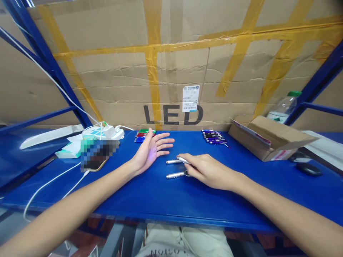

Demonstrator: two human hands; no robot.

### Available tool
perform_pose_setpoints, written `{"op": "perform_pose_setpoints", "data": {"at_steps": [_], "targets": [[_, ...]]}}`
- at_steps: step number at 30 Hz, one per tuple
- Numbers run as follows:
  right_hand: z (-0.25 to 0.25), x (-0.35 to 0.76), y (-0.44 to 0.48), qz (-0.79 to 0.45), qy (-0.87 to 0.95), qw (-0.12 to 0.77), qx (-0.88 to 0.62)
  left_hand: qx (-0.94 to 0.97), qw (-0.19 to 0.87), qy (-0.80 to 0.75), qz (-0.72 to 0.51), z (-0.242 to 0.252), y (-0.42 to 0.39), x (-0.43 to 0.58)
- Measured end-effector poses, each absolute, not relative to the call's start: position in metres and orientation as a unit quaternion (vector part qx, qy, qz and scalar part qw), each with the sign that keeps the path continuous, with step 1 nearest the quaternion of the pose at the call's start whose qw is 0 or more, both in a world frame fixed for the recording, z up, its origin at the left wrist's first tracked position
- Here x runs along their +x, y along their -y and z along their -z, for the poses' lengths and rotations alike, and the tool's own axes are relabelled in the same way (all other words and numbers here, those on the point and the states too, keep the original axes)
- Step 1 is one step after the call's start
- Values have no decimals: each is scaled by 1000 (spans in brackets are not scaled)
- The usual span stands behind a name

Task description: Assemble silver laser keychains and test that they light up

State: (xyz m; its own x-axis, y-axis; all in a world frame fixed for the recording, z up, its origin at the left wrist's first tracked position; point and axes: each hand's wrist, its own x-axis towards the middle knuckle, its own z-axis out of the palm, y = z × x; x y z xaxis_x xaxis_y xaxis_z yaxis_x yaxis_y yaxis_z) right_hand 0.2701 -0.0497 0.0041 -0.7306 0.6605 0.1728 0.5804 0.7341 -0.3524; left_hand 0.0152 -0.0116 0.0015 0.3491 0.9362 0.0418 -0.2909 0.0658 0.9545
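Note:
My right hand (210, 170) grips a small silver penlight (182, 160) between thumb and fingers, its tip pointing left. A purple-blue glow falls on the palm of my left hand (150, 150), which is raised with fingers spread and holds nothing. Below the held one, a silver penlight (171, 162) lies on the blue table. Nearer to me rests another silver penlight (174, 175), with a ring at its end partly under my right fingers. Behind my left hand is a row of green, red and blue penlights (140, 135). Several purple and black penlights (214, 137) lie at the back right.
An open cardboard box (270, 139) stands at the right, with a black mouse-like object (308, 169) and a green-capped bottle (285, 106) nearby. On the left are a phone (100, 160), a white power strip (115, 134) and cables. A large cardboard sheet (120, 82) backs the blue table (150, 200).

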Motion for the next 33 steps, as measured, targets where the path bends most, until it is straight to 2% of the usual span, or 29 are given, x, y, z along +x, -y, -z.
{"op": "perform_pose_setpoints", "data": {"at_steps": [7, 13, 21, 28, 33], "targets": [[-1, 269, 49, -129, 914, 137, -360, 500, 656, -318, -468, 0, 10, 14], [-3, 268, 52, -152, 927, 131, -315, 498, 654, -319, -472, 2, 8, 14], [-4, 269, 49, -139, 917, 127, -351, 497, 656, -321, -470, 1, 10, 14], [-3, 268, 52, -145, 935, 111, -305, 493, 662, -321, -465, 1, 11, 16], [-5, 269, 51, -128, 921, 127, -344, 491, 661, -322, -468, 0, 13, 17]]}}
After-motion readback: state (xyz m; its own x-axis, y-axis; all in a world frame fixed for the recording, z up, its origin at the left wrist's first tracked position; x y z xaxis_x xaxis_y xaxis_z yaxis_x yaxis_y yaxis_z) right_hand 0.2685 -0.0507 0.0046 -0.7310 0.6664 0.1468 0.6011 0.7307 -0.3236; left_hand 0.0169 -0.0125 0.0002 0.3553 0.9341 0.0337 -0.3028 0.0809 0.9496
